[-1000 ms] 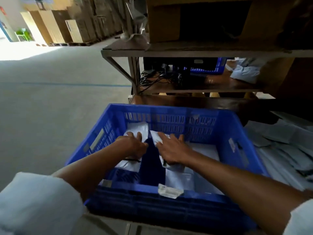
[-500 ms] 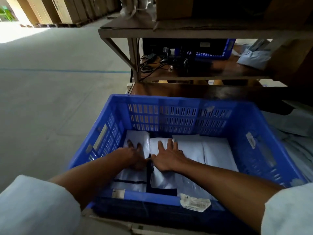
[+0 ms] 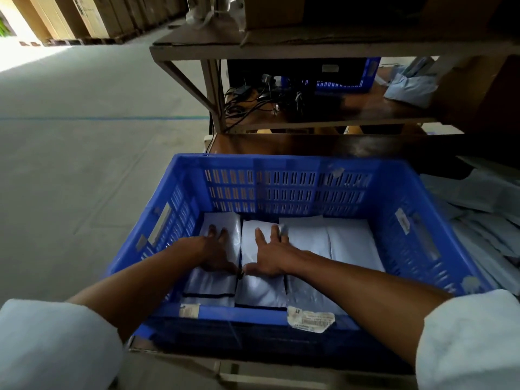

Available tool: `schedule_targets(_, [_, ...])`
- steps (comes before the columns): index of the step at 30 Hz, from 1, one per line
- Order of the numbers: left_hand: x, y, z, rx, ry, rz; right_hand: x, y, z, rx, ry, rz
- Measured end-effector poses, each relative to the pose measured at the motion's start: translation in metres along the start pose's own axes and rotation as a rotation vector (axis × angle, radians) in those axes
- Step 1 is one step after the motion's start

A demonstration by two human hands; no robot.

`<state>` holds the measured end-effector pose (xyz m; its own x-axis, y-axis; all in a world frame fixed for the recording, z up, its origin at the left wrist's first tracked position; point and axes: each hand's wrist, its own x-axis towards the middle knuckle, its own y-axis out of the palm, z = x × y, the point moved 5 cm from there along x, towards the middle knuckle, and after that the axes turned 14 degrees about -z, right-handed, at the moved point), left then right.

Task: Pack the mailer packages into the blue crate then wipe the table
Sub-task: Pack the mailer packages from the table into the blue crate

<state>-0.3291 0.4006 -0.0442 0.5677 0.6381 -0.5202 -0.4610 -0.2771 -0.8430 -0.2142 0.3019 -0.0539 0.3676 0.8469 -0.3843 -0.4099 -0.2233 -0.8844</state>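
Note:
The blue crate [image 3: 284, 167] stands in front of me with white mailer packages laid flat side by side on its floor. My left hand [image 3: 213, 251] presses flat on the leftmost mailer [image 3: 222, 223]. My right hand [image 3: 270, 254] lies with spread straight fingers on the mailer beside it [image 3: 259, 288]. Two more mailers [image 3: 326, 237] lie to the right in the crate. Both forearms reach in over the near rim.
A pile of loose grey-white mailers [image 3: 484, 220] lies on the table right of the crate. Behind the crate stands a metal shelf frame [image 3: 211, 88] with cables, a second blue crate [image 3: 349, 83] and a bag. Open concrete floor lies to the left.
Both hands have gone from holding raised mailers to pressing them flat on the crate floor, fingers now spread. My view has tilted down and closer to the crate.

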Motion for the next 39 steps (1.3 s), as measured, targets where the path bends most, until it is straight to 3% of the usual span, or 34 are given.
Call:
schedule_targets(2, [-0.006, -0.013, 0.002, 0.036, 0.013, -0.101, -0.002, -0.014, -0.004, -0.042, -0.026, -0.064])
schedule_targets(4, [-0.012, -0.035, 0.001, 0.057, 0.035, -0.32, -0.011, -0.043, -0.008, -0.068, -0.079, -0.212])
schedule_targets(8, [-0.038, -0.108, -0.04, -0.202, 0.107, -0.779, -0.049, -0.127, -0.03, 0.015, -0.211, -0.68])
schedule_targets(11, [-0.073, -0.166, -0.115, -0.319, 0.236, -1.034, -0.094, -0.186, -0.093, 0.074, -0.219, -1.038])
schedule_targets(15, [-0.094, -0.196, -0.17, -0.35, 0.289, -1.182, -0.133, -0.219, -0.152, 0.084, -0.199, -1.223])
schedule_targets(18, [-0.106, -0.212, -0.249, -0.42, 0.367, -1.183, -0.171, -0.237, -0.244, 0.107, -0.093, -1.296])
schedule_targets(21, [-0.11, -0.21, -0.326, -0.497, 0.404, -1.11, -0.196, -0.233, -0.337, 0.221, 0.022, -1.262])
schedule_targets(24, [-0.107, -0.197, -0.396, -0.498, 0.411, -1.039, -0.205, -0.208, -0.42, 0.246, 0.133, -1.105])
schedule_targets(28, [-0.087, -0.167, -0.462, -0.423, 0.268, -0.886, -0.2, -0.164, -0.488, 0.237, 0.172, -0.918])
schedule_targets(31, [-0.065, -0.126, -0.479, -0.401, 0.109, -0.718, -0.185, -0.134, -0.493, 0.245, 0.112, -0.781])
schedule_targets(35, [-0.049, -0.072, -0.467, -0.555, -0.073, -0.629, -0.15, -0.094, -0.463, 0.267, -0.021, -0.61])
schedule_targets(39, [-0.041, -0.032, -0.461, -0.655, -0.19, -0.52, -0.126, -0.065, -0.447, 0.157, 0.014, -0.474])
